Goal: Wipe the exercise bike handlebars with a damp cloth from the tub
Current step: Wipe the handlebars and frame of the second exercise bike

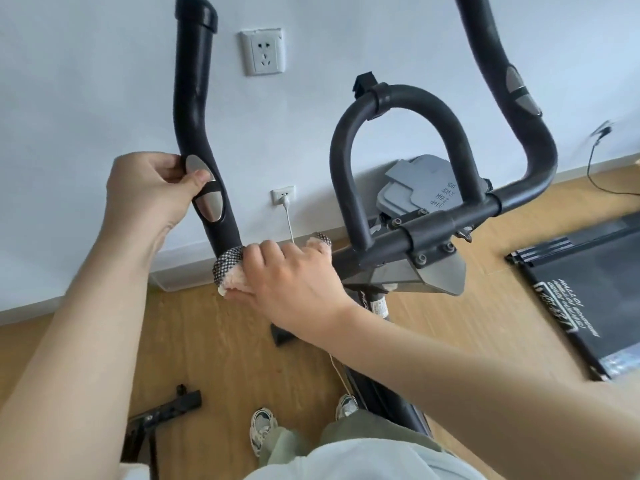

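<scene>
Plain white wall and wood-look floor (214, 341) on my feed, bike parked right up against the wall. The left hand (152, 188) at 9 o'clock is wrapped round the left handlebar (194, 81), thumb on the upper silver sensor plate (195, 165). The right hand (294, 278), dead centre, is clamped on the cloth (230, 268), pink and fluffy with checked trim, bunched round that same bar just below the left hand. The two hands are near each other but not touching.

Containers: a clear tub (173, 280) sits on the floor against the wall at 8 o'clock, mostly behind the left forearm, so I can't tell what's in it. A grey bin (415, 181) at 2 o'clock, behind the loop bar (398, 102), has its lid down.

Room-wise, the right handlebar (519, 109) runs off the top at 1 o'clock. A black treadmill (588, 289) fills 3 to 4 o'clock and a black frame piece (162, 414) lies at 7 o'clock, with a stretch of floor between it and the bike's post.
</scene>
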